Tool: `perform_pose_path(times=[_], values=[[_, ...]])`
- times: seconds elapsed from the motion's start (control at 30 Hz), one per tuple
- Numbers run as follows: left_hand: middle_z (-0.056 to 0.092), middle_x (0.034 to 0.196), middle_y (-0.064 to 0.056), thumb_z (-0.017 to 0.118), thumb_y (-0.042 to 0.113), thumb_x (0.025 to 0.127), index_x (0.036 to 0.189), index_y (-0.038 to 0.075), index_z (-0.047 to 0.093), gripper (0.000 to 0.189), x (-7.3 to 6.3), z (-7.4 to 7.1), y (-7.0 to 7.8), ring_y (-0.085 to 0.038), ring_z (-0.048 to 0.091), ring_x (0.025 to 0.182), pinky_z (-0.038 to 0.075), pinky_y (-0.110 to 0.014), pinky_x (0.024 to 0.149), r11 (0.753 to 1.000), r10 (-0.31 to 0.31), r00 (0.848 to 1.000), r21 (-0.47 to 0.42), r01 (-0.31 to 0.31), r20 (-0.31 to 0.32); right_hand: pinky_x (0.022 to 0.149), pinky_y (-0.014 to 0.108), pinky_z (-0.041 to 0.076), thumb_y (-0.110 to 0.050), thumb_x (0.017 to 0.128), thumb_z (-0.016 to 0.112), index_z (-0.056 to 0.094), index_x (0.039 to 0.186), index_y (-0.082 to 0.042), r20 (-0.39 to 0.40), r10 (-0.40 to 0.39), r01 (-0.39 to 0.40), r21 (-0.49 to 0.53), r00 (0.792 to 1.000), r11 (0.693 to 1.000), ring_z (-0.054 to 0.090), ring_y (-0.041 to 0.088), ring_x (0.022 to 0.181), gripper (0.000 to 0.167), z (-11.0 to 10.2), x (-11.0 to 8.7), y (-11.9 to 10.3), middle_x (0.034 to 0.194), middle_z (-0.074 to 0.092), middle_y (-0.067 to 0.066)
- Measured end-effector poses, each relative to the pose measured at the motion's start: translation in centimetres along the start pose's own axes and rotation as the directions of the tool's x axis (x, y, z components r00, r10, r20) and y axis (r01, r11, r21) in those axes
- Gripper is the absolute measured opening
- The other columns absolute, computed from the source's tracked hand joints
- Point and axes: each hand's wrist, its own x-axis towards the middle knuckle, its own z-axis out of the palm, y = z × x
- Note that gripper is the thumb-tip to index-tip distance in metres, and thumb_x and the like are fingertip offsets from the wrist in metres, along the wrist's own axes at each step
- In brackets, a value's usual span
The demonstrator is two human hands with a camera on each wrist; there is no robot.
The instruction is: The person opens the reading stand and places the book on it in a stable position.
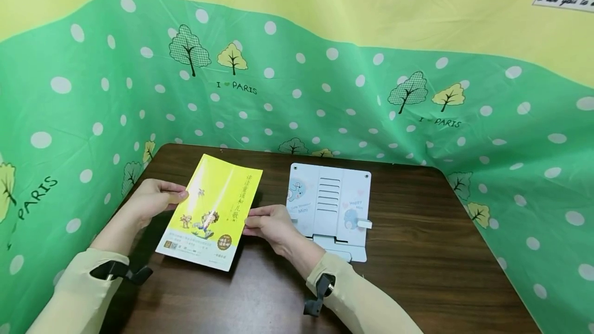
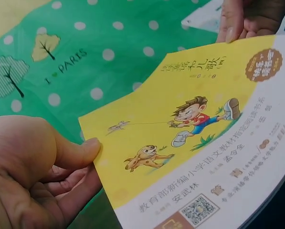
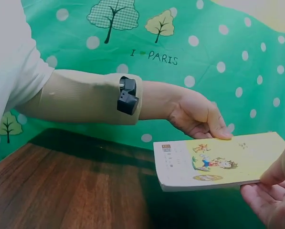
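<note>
A thin yellow and white children's book (image 1: 213,210) is held up over the table, its cover facing up. My left hand (image 1: 155,200) pinches its left edge, the thumb (image 2: 90,149) on the cover and the fingers beneath. On the opposite edge my right hand (image 1: 271,228) pinches the book, thumb on top, as the right wrist view also shows. A boy and a dog are printed on the cover (image 3: 218,162). Close beyond the right hand lies a pale blue folding book stand (image 1: 329,205) with slots down its middle and a white clip at its right side.
The dark wooden table (image 1: 417,272) carries the book stand near its back. A green and yellow cloth (image 1: 297,92) with dots and trees hangs around the back and both sides. Black camera mounts (image 1: 121,270) sit on both wrists.
</note>
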Motion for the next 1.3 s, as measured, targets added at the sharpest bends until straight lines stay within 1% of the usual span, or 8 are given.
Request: perform_pose_path(times=[0.1, 0.3, 0.5, 0.67, 0.83, 1.0, 1.13, 1.3], values=[[0.073, 0.11, -0.015, 0.072, 0.018, 0.103, 0.131, -0.016, 0.062, 0.045, -0.3, -0.1, 0.9, -0.019, 0.073, 0.095, 0.061, -0.032, 0.086, 1.0, 0.017, 1.0, -0.022, -0.017, -0.006, 0.082, 0.039, 0.063, 0.017, 0.09, 0.07, 0.069, 0.114, 0.017, 0.001, -0.031, 0.031, -0.014, 1.0, 0.999, 0.075, 0.027, 0.083, 0.024, -0.2, -0.1, -0.5, 0.103, 0.074, 0.025], [0.074, 0.111, -0.015, 0.071, 0.018, 0.104, 0.131, -0.012, 0.063, 0.041, -1.0, 0.0, 2.5, -0.022, 0.074, 0.094, 0.06, -0.034, 0.088, 1.0, 0.019, 0.999, -0.021, -0.02, -0.04, 0.084, 0.04, 0.063, 0.016, 0.09, 0.071, 0.071, 0.113, 0.016, -0.001, -0.063, 0.063, -0.001, 0.998, 0.998, 0.075, 0.026, 0.085, 0.023, -0.6, -0.4, -1.4, 0.104, 0.075, 0.024], [0.074, 0.109, -0.015, 0.07, 0.017, 0.104, 0.129, -0.013, 0.063, 0.04, -1.3, 0.0, 3.4, -0.022, 0.075, 0.091, 0.061, -0.03, 0.082, 0.998, 0.05, 0.997, -0.041, -0.053, -0.062, 0.085, 0.04, 0.062, 0.014, 0.093, 0.071, 0.073, 0.115, 0.014, -0.011, -0.105, 0.105, -0.016, 0.994, 0.994, 0.075, 0.024, 0.085, 0.022, -0.8, -0.5, -2.2, 0.105, 0.076, 0.024], [0.074, 0.107, -0.014, 0.07, 0.017, 0.105, 0.128, -0.013, 0.062, 0.039, -1.6, 0.0, 4.0, -0.018, 0.075, 0.09, 0.061, -0.027, 0.081, 0.995, 0.086, 0.994, -0.052, -0.09, -0.069, 0.085, 0.039, 0.062, 0.013, 0.095, 0.071, 0.073, 0.116, 0.014, -0.046, -0.149, 0.146, -0.055, 0.988, 0.988, 0.076, 0.023, 0.087, 0.021, -0.9, -0.4, -2.9, 0.104, 0.076, 0.023], [0.074, 0.108, -0.012, 0.069, 0.016, 0.105, 0.13, -0.014, 0.061, 0.04, -1.9, 0.3, 5.0, -0.013, 0.074, 0.091, 0.06, -0.027, 0.083, 0.989, 0.126, 0.989, -0.062, -0.131, -0.076, 0.085, 0.039, 0.062, 0.01, 0.097, 0.07, 0.073, 0.113, 0.014, -0.102, -0.203, 0.193, -0.101, 0.974, 0.976, 0.075, 0.021, 0.086, 0.017, -1.1, -0.5, -3.8, 0.101, 0.076, 0.021], [0.074, 0.107, -0.011, 0.07, 0.015, 0.104, 0.13, -0.013, 0.063, 0.039, -2.2, 0.7, 6.1, -0.012, 0.073, 0.091, 0.06, -0.027, 0.083, 0.985, 0.15, 0.984, -0.068, -0.157, -0.095, 0.085, 0.037, 0.062, 0.012, 0.097, 0.069, 0.072, 0.111, 0.014, -0.126, -0.275, 0.262, -0.113, 0.953, 0.959, 0.073, 0.019, 0.086, 0.015, -1.3, -0.8, -4.8, 0.099, 0.075, 0.02], [0.073, 0.106, -0.012, 0.071, 0.015, 0.104, 0.128, -0.013, 0.064, 0.038, -2.5, 1.2, 6.9, -0.012, 0.072, 0.091, 0.061, -0.027, 0.084, 0.979, 0.181, 0.976, -0.07, -0.19, -0.121, 0.084, 0.038, 0.062, 0.012, 0.096, 0.07, 0.073, 0.11, 0.014, -0.144, -0.318, 0.301, -0.126, 0.937, 0.945, 0.072, 0.018, 0.085, 0.014, -1.6, -0.9, -5.5, 0.098, 0.075, 0.018], [0.073, 0.102, -0.007, 0.072, 0.012, 0.103, 0.125, -0.014, 0.065, 0.035, -2.6, 1.8, 7.6, -0.013, 0.072, 0.088, 0.061, -0.025, 0.081, 0.967, 0.222, 0.964, -0.09, -0.237, -0.148, 0.085, 0.042, 0.062, 0.011, 0.096, 0.071, 0.075, 0.107, 0.011, -0.169, -0.362, 0.336, -0.164, 0.917, 0.928, 0.072, 0.018, 0.083, 0.012, -2.2, -1.1, -6.3, 0.096, 0.075, 0.017]])
